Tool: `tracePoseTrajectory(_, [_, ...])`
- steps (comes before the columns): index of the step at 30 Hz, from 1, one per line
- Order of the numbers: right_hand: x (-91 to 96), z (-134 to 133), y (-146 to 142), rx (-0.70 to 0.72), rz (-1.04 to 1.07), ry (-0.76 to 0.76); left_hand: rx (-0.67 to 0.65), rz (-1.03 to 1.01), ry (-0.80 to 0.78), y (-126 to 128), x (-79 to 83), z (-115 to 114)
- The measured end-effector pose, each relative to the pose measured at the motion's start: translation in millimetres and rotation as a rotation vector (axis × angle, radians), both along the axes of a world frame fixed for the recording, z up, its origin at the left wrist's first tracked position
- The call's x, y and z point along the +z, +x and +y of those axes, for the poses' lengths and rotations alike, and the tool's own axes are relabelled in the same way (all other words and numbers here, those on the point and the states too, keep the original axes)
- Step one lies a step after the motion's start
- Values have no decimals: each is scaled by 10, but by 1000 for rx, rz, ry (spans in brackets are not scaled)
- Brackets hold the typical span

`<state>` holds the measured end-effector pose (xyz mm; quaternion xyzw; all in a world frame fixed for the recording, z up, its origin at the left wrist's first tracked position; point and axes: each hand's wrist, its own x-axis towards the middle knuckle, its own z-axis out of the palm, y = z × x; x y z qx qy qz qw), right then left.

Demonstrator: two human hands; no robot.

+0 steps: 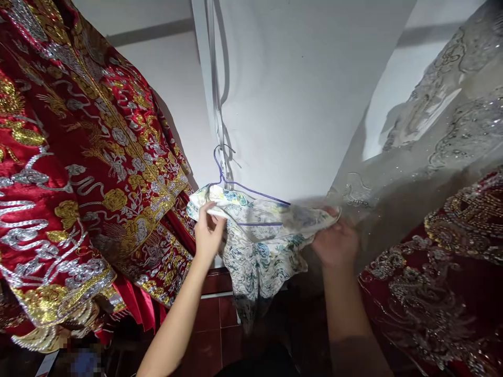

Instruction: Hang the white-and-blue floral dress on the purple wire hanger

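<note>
A white garment with a blue, green and yellow floral print [271, 251] hangs partly on a thin purple hanger [257, 192]. The hanger's hook is up against a narrow white pole. My left hand [209, 230] pinches the garment's edge near the hanger's left shoulder. Out to the right, my right hand [337, 242] grips the opposite edge and holds it stretched away from the hanger's right end, which is bare. That hand is slightly blurred. Between my hands the garment's opening sags, showing the hanger's lower bar, and the rest drapes down in folds.
A red robe with gold and silver embroidery [118, 157] hangs close on the left. To the right are a sheer beaded garment [451, 120] and a dark red beaded one [428, 293]. The white pole [214, 68] runs up the pale wall. Reddish floor tiles [204, 340] lie below.
</note>
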<state>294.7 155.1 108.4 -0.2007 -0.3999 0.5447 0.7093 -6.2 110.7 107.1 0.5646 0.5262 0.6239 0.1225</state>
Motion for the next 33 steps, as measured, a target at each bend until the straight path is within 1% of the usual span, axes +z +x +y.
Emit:
tracePoseTrajectory(2, [-295, -18, -37, -16, 87, -77, 76, 69, 38, -140, 121, 134])
tracePoseTrajectory(3, [-434, -22, -71, -36, 127, -116, 85, 80, 31, -203, 166, 190])
tracePoseTrajectory(4, [-562, -19, -108, -60, 169, -155, 77, 60, 20, -256, 199, 233])
tracePoseTrajectory(6, [-779, 14, -181, -93, 254, -216, 24, -58, 12, -331, 232, 268])
tracePoseTrajectory(8, [-946, 77, -250, -98, 298, -248, -47, -194, 39, -377, 229, 231])
tracePoseTrajectory(10, [-1073, 144, -332, -77, 257, -261, -130, -309, 45, -425, 198, 142])
tracePoseTrajectory(12, [-1174, 184, -445, -46, 181, -267, -224, -441, 13, -499, 137, 28])
tracePoseTrajectory(14, [-1250, 182, -587, -7, 142, -289, -288, -596, -7, -598, 43, -89])
tracePoseTrajectory(16, [-1293, 142, -738, 79, 128, -373, -295, -734, 19, -698, -87, -207])
tracePoseTrajectory(17, [-1299, 112, -806, 150, 109, -428, -283, -790, 35, -738, -165, -269])
tracePoseTrajectory(20, [-1250, -3, -965, 434, 1, -541, -247, -914, 10, -775, -433, -469])
tracePoseTrajectory(23, [-1147, -158, -1098, 675, -125, -558, -215, -964, -107, -676, -707, -679])
tracePoseTrajectory(26, [-1077, -366, -1289, 822, -315, -521, -198, -912, -206, -468, -903, -858])
tracePoseTrajectory(28, [-1070, -517, -1444, 871, -441, -489, -224, -810, -258, -292, -947, -952])
tracePoseTrajectory(29, [-1074, -588, -1517, 888, -482, -480, -252, -740, -279, -198, -939, -995])
tracePoseTrajectory(31, [-1082, -699, -1622, 884, -528, -460, -322, -563, -316, -9, -865, -1087])
tracePoseTrajectory(32, [-1079, -734, -1647, 830, -559, -427, -354, -456, -327, 82, -807, -1139])
tracePoseTrajectory(33, [-1067, -754, -1651, 718, -605, -372, -389, -344, -335, 166, -740, -1195])
